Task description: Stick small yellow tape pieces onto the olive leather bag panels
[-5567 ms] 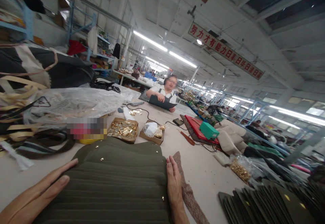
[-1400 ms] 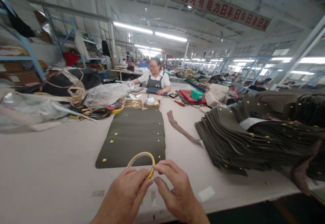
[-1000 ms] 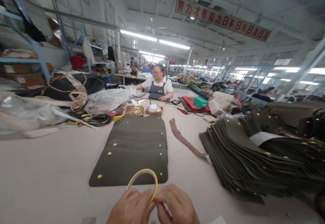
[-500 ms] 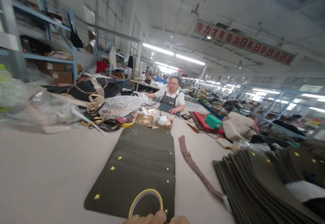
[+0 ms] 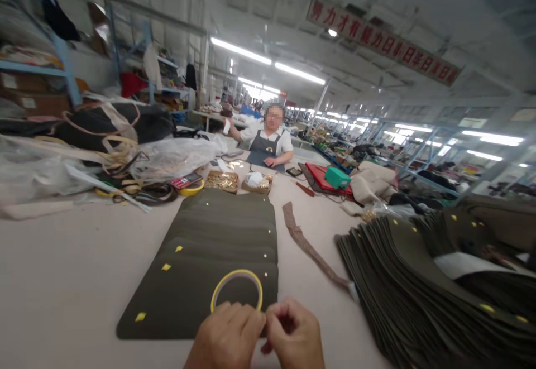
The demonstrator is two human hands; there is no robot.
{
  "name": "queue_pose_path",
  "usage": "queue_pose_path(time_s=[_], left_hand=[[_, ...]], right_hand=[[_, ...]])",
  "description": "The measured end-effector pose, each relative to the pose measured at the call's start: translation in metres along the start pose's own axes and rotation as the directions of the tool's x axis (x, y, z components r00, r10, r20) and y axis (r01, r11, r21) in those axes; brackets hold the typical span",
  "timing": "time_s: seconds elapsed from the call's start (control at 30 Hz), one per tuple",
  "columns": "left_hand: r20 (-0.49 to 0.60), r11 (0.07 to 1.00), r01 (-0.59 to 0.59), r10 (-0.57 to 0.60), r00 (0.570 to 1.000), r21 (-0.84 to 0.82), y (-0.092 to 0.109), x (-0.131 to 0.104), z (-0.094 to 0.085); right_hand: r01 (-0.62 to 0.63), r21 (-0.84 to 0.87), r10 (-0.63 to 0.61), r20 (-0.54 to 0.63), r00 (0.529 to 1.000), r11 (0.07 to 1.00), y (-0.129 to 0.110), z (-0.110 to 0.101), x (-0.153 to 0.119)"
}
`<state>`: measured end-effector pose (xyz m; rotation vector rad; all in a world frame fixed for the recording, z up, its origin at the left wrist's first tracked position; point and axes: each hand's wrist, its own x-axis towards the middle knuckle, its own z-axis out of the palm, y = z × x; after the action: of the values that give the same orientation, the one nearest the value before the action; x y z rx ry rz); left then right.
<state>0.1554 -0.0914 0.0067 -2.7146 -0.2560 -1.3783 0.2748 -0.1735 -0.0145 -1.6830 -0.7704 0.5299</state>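
My left hand [image 5: 228, 332] is closed on a roll of yellow tape [image 5: 216, 290], its ring standing up beyond my knuckles. Close against it, my right hand [image 5: 295, 332] has thumb and finger pinched together; what lies between them is too small to make out. Beneath the tape, dark olive panels [image 5: 201, 313] lie overlapped in a row running away from me. Yellow tape bits [image 5: 140, 317] mark their left side, and small shiny metal pieces [image 5: 265, 274] dot the right.
A fanned stack of dark panels [image 5: 377, 279] fills the right side. A brown strip [image 5: 307, 246] lies between. Boxes of gold-coloured metal parts [image 5: 223, 181] stand beyond the row, plastic bags [image 5: 171, 157] at left. Across the table sits a person in an apron [image 5: 264, 144].
Both hands have come further into view, right beside left at the tape roll. The camera view has shifted. The person opposite has raised one hand holding something pale.
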Motion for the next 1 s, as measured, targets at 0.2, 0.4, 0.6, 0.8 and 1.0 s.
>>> queue_pose_path(time_s=[0.2,0.4,0.6,0.8,1.0], left_hand=[[0.201,0.989,0.121,-0.102,0.974,-0.084,-0.007,-0.006,-0.015],[0.61,0.981,0.18,-0.185,0.771,0.071,-0.028,-0.036,0.011],[0.64,0.981,0.184,-0.181,0.746,0.063,-0.026,-0.039,0.014],[0.639,0.977,0.21,-0.184,0.747,0.036,-0.027,-0.04,0.014],[0.64,0.974,0.225,-0.185,0.746,0.019,-0.027,-0.042,0.014]], right_hand=[[-0.277,0.186,0.251,0.154,0.956,0.943,0.006,-0.027,0.025],[-0.284,-0.018,0.277,0.285,0.917,0.959,0.021,-0.03,0.023],[-0.219,-0.239,0.286,0.297,0.911,0.946,0.021,-0.021,0.02],[0.022,-0.458,0.128,0.294,0.947,0.889,0.014,-0.017,0.02],[0.154,-0.597,0.05,0.311,0.949,0.788,0.008,-0.013,0.025]])
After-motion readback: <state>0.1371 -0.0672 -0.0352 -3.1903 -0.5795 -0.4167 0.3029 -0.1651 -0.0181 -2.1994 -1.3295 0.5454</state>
